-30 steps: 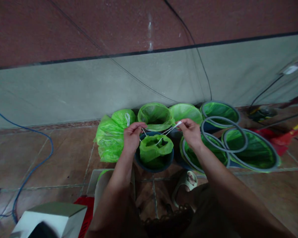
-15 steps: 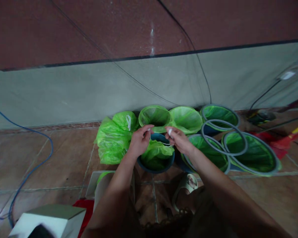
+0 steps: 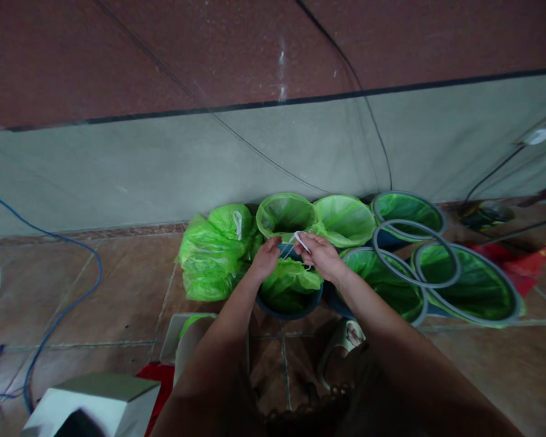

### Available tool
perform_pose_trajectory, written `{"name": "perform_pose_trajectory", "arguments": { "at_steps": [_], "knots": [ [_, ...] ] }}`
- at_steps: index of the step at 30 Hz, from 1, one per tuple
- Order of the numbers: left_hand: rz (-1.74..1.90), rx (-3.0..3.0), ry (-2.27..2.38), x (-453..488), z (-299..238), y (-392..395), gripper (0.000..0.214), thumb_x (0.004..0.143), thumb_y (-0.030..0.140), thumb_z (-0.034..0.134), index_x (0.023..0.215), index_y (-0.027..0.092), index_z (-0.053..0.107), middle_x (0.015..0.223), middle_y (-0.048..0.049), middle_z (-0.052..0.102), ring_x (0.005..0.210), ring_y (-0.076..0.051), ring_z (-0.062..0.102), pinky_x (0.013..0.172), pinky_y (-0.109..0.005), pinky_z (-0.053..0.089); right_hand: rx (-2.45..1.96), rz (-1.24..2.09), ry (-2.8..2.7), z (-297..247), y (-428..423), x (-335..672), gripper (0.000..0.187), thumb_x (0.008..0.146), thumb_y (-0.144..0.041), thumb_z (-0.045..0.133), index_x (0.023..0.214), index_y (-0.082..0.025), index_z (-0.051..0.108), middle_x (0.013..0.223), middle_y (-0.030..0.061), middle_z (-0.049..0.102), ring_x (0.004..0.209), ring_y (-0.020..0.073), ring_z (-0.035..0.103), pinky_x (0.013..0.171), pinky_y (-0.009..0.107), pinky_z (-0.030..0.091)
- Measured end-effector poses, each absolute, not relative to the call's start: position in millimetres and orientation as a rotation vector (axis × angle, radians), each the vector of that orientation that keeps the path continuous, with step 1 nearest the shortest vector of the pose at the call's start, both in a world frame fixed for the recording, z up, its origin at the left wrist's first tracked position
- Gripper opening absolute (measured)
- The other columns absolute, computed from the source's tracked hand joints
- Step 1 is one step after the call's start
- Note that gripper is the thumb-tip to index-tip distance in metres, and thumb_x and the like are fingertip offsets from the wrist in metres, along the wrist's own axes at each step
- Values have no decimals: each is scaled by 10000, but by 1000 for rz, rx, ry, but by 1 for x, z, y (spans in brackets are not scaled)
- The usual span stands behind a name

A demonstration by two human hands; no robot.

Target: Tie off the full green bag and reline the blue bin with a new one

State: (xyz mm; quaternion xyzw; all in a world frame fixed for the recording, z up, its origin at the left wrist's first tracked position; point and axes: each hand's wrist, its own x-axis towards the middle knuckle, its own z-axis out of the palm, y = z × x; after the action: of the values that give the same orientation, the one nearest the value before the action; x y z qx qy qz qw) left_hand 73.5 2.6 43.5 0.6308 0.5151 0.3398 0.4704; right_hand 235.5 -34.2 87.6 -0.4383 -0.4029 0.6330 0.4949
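Observation:
My left hand [image 3: 266,258] and my right hand [image 3: 321,255] meet just above a small dark blue bin [image 3: 287,303] lined with a green plastic bag [image 3: 290,280]. Both pinch the bag's white drawstrings [image 3: 300,241], which cross between the fingertips. The bag's mouth is gathered and crumpled under my hands. A tied green bag [image 3: 213,252] with a white knot lies to the left of the bin.
Several more green-lined bins [image 3: 343,218] with grey rings [image 3: 416,252] stand along the grey wall [image 3: 164,170] to the right. A blue cable [image 3: 68,285] runs over the tiled floor on the left. A white box [image 3: 95,403] sits front left, a sandal [image 3: 346,340] near my legs.
My hands were spread apart, pulling the drawstrings taut; they have come together over the bin with the strings crossed between them.

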Motion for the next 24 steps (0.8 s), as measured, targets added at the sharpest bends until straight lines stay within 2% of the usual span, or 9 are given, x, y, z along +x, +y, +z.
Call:
{"name": "perform_pose_trajectory", "arguments": {
  "at_steps": [3,5,8,11,15,18,20,24],
  "knots": [
    [705,1598,954,80,28,-1,471,719,76,463,1140,181,646,1213,-51,660,1171,-217,564,1068,-368,370,-970,1552,-912,98,-34,240,361,763,-508,678,701,-172,563,577,-44,514,372,12,218,378,213,100],
    [626,1626,916,84,23,-5,423,716,104,497,1098,178,662,1159,-54,678,1117,-221,585,1045,-378,384,-933,1543,-876,103,-34,243,336,752,-485,694,714,-168,590,563,-47,499,378,13,224,382,210,99],
    [550,1616,975,86,22,-9,249,798,247,519,962,152,679,955,-59,700,916,-206,619,918,-368,448,-933,1530,-844,106,-32,250,314,729,-463,711,788,-161,649,549,-50,486,388,19,229,387,209,101],
    [664,1557,1032,86,24,-9,294,861,366,468,802,154,661,796,-33,666,789,-166,585,817,-313,448,-1018,1466,-811,100,-27,262,337,717,-462,702,848,-152,676,549,-48,489,390,26,230,383,216,114],
    [830,1391,1171,87,22,-9,304,835,346,483,614,166,588,630,-3,579,654,-130,515,687,-266,403,-1450,1210,-728,87,-18,279,262,715,-401,667,755,-142,660,496,-43,488,379,42,253,377,226,134],
    [915,1127,1219,92,17,-9,258,808,316,489,609,168,561,576,9,532,565,-112,475,605,-258,371,-1586,1021,-673,87,-17,280,226,717,-374,653,724,-149,642,461,-45,468,395,59,294,391,228,163],
    [925,1010,1201,97,13,-9,217,794,310,500,647,165,566,560,16,510,526,-102,447,565,-250,348,-1427,1105,-712,94,-20,270,261,725,-409,655,781,-154,652,481,-51,459,410,60,290,400,224,160],
    [826,1094,1051,108,10,-16,195,779,312,537,661,162,572,524,42,431,495,-83,359,524,-239,282,-1000,1501,-813,110,-25,240,301,736,-439,692,869,-171,653,539,-65,420,439,48,236,415,208,163]
  ]
}}
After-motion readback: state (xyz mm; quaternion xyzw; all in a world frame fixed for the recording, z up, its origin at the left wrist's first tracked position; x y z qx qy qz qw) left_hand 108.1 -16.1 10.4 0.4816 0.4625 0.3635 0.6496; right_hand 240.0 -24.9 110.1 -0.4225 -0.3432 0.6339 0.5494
